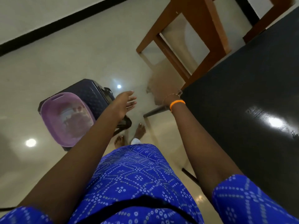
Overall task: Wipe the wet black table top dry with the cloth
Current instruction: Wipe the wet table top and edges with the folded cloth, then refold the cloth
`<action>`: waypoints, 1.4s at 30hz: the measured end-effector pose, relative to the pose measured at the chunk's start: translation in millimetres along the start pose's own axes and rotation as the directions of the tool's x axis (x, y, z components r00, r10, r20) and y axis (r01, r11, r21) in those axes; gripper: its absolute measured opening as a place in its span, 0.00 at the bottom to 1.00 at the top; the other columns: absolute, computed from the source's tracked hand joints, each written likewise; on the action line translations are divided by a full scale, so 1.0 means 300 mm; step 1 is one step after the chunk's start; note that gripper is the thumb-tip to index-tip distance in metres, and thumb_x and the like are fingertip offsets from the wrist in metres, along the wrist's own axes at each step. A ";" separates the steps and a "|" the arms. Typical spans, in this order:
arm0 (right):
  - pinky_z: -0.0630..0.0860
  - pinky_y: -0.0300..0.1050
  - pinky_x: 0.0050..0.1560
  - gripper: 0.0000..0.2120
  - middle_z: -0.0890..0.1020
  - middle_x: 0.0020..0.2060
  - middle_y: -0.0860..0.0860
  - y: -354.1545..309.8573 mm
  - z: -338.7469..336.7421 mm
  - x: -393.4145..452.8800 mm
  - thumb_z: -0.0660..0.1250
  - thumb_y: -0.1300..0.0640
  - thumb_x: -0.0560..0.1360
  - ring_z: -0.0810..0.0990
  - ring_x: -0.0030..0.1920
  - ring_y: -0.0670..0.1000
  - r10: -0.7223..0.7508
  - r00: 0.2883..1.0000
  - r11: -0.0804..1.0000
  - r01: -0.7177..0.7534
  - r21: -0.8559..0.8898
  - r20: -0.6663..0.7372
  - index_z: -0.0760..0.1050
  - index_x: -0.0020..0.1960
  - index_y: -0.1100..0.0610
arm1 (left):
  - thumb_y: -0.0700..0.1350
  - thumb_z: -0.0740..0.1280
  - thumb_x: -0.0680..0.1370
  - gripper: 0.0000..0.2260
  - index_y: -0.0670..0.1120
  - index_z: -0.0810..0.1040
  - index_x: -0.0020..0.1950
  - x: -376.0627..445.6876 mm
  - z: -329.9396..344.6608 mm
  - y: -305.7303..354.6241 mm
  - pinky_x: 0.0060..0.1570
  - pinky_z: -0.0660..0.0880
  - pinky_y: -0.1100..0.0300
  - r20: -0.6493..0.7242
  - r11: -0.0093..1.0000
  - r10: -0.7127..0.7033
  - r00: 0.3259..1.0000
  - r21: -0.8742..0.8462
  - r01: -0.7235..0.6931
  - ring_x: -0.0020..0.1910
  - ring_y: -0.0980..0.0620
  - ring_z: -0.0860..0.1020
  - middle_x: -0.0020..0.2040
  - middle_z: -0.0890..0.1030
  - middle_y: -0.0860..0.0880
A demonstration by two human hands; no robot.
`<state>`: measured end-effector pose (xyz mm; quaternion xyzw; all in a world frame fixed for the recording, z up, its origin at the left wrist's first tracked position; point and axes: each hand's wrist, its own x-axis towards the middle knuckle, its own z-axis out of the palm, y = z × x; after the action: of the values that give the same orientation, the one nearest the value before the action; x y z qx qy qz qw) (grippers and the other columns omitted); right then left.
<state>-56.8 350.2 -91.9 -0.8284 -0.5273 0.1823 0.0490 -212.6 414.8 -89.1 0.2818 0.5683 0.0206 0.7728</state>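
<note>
Left hand [125, 102] is empty, fingers spread, over the floor left of the glossy black rectangular table top [242, 102]. Right hand hidden near its corner; grip unclear. Cloth not visible. Right arm nearer.

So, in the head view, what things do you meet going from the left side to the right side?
Purple basket → left hand → orange wristband on the right arm → black table top. The right hand is hidden from view; no cloth is visible.
</note>
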 end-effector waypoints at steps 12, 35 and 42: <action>0.75 0.30 0.41 0.14 0.75 0.48 0.52 0.084 -0.291 0.115 0.58 0.65 0.80 0.75 0.45 0.44 0.156 0.972 0.221 -0.210 0.952 0.178 0.68 0.65 0.65 | 0.52 0.61 0.79 0.10 0.47 0.76 0.52 -0.055 0.249 0.286 0.49 0.79 0.59 0.333 0.967 0.184 0.925 0.105 -0.230 0.46 0.53 0.79 0.46 0.80 0.49; 0.81 0.48 0.41 0.24 0.80 0.49 0.58 0.194 -0.353 0.941 0.70 0.72 0.68 0.82 0.45 0.56 0.348 0.892 -0.438 -0.118 0.891 0.289 0.67 0.60 0.61 | 0.47 0.62 0.78 0.12 0.41 0.77 0.55 0.496 0.448 1.074 0.40 0.80 0.55 0.316 0.996 0.069 0.946 0.038 -0.086 0.42 0.48 0.83 0.46 0.83 0.44; 0.79 0.42 0.33 0.26 0.77 0.49 0.59 0.113 -0.548 1.423 0.69 0.75 0.68 0.79 0.42 0.54 0.417 0.873 -0.341 -0.110 0.934 0.255 0.65 0.58 0.54 | 0.45 0.65 0.77 0.14 0.43 0.74 0.60 0.736 0.377 1.573 0.48 0.78 0.51 0.264 0.975 0.066 0.962 0.186 -0.118 0.53 0.45 0.79 0.56 0.80 0.43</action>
<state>191.5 734.0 -55.4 -0.5708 0.0423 0.4477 0.6870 102.2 842.5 -41.8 0.3845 0.4489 -0.0372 0.8058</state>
